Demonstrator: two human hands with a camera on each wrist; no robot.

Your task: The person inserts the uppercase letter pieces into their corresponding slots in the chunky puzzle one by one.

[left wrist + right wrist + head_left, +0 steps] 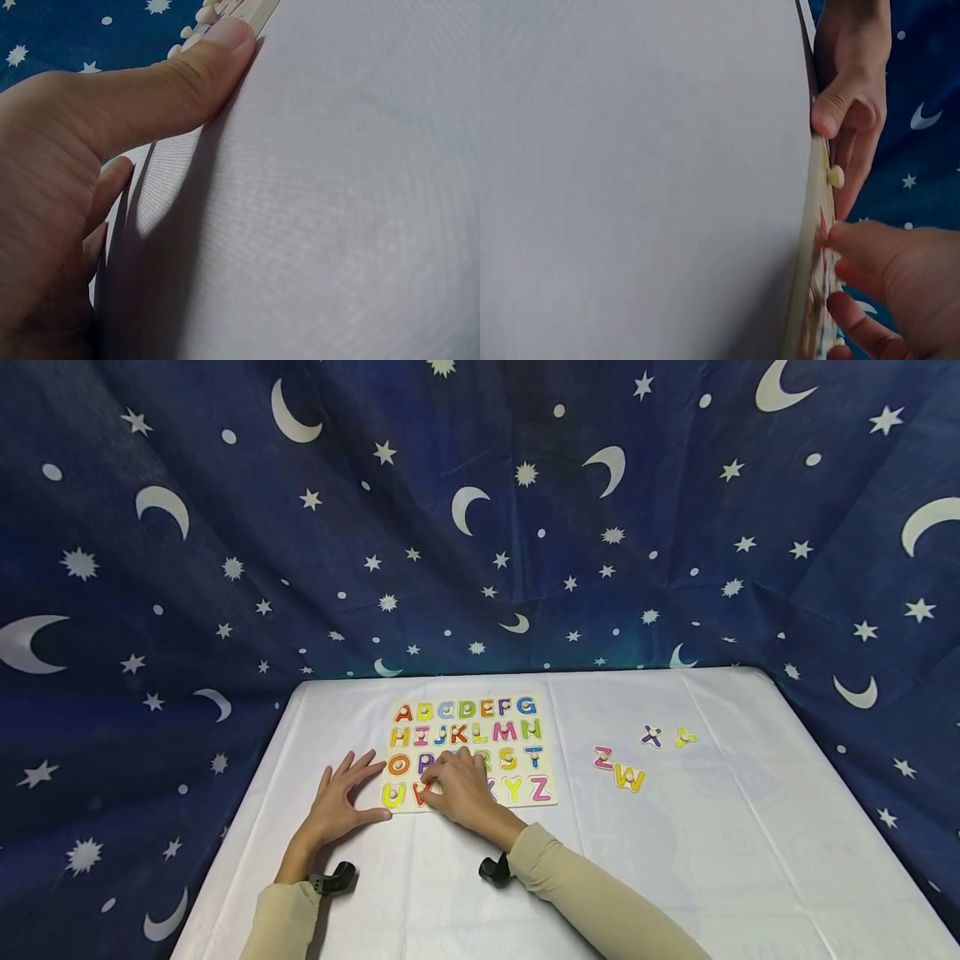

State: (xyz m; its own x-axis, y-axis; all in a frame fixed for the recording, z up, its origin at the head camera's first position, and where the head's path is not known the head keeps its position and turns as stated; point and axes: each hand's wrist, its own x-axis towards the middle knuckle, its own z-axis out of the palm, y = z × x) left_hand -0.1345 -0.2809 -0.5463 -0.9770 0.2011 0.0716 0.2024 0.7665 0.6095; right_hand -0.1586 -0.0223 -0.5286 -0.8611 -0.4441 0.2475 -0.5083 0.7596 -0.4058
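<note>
A wooden alphabet puzzle board lies on the table, most of its letters topped with small knobs. At its lower left, my left hand is spread, with the thumb tip at the corner and a fingertip by the left edge. My right hand is over the bottom rows and pinches the red V piece beside the yellow U piece. That hand covers the Q and part of the bottom row. In the right wrist view, the thumb and fingers are close against the board's face.
Four loose letter pieces lie right of the board: a pink Z, a yellow W, a purple X and a yellow Y. A white cloth covers the table. Behind it hangs a dark blue curtain with moons and stars.
</note>
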